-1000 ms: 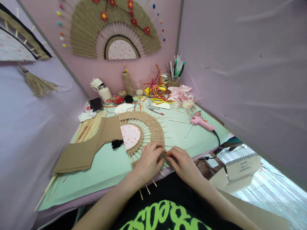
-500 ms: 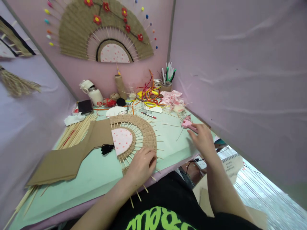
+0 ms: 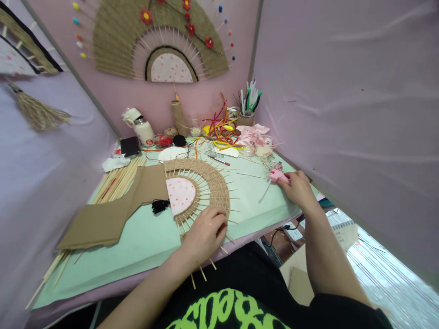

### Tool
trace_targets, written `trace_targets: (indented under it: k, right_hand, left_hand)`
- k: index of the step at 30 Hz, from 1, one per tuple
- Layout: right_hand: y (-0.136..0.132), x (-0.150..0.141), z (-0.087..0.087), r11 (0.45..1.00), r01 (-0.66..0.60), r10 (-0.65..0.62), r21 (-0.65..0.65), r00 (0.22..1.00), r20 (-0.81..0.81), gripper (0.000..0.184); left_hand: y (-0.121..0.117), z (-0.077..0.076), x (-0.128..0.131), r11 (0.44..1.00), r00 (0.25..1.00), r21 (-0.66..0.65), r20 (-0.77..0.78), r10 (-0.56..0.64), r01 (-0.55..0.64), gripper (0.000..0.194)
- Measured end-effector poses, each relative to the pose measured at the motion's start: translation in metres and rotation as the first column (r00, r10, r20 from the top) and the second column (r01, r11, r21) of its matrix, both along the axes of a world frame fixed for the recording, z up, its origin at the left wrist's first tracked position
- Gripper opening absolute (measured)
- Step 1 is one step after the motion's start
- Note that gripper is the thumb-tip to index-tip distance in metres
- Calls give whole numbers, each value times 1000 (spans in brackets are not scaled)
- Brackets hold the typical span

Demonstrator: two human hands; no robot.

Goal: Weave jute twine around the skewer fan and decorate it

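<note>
The pale green covered table point(image 3: 260, 205) spreads across the middle of the frame in front of me. On the pink wall, along the top, hangs a wide brown fan with red flowers point(image 3: 115, 45). Near the centre of the frame lies the half-ring fan of woven tan cord on thin pale sticks point(image 3: 219, 187), with a white, pink-dotted half-round point(image 3: 181, 195) at its inner edge. Folded brown cardboard point(image 3: 96, 224) sits left of it, over a bundle of long pale wooden sticks point(image 3: 120, 183).

My left hand point(image 3: 206, 232) rests on the lower right part of the woven ring, low in the centre of the frame. Its fingers are curled, and I cannot tell whether the tips pinch anything there. My right hand point(image 3: 299, 189), right of centre, has its fingers closed around the handle of the pink glue gun point(image 3: 277, 175), whose body shows to their left.

A cream bottle with a red mark point(image 3: 144, 132) stands in the upper left. Smaller are the black thread tassel point(image 3: 160, 206) beside the dotted half-round and a slim red-and-grey pen point(image 3: 218, 160) above the ring.
</note>
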State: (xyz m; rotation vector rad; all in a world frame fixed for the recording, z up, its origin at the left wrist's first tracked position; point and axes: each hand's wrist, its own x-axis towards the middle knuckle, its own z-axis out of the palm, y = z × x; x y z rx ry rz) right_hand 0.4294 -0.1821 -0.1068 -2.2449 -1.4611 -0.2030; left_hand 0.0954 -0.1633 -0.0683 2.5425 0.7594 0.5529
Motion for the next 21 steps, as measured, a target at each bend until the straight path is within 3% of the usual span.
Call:
trace_targets:
  k: [6, 11, 14, 18, 21]
  right_hand:
    - [-37, -22, 21, 990, -78, 107, 114, 954, -281, 38]
    - [-54, -56, 33, 968, -144, 239, 207, 786, -570, 38]
    - [-55, -73, 31, 960, -168, 274, 223, 720, -638, 40]
    - [-42, -76, 22, 933, -182, 309, 311, 848, -430, 34]
    - [-27, -64, 11, 936, -151, 221, 319, 955, -198, 32]
  left_hand:
    - [-2, 8, -7, 998, 1000, -58, 0, 2, -2, 14]
    - [-1, 10, -10, 990, 990, 16, 11, 142, -142, 19]
    - [-3, 11, -14, 978, 980, 100, -53, 190, -184, 25]
    - [0, 14, -33, 938, 944, 169, -82, 319, -302, 33]
    - [6, 8, -53, 876, 884, 175, -56, 465, -450, 40]
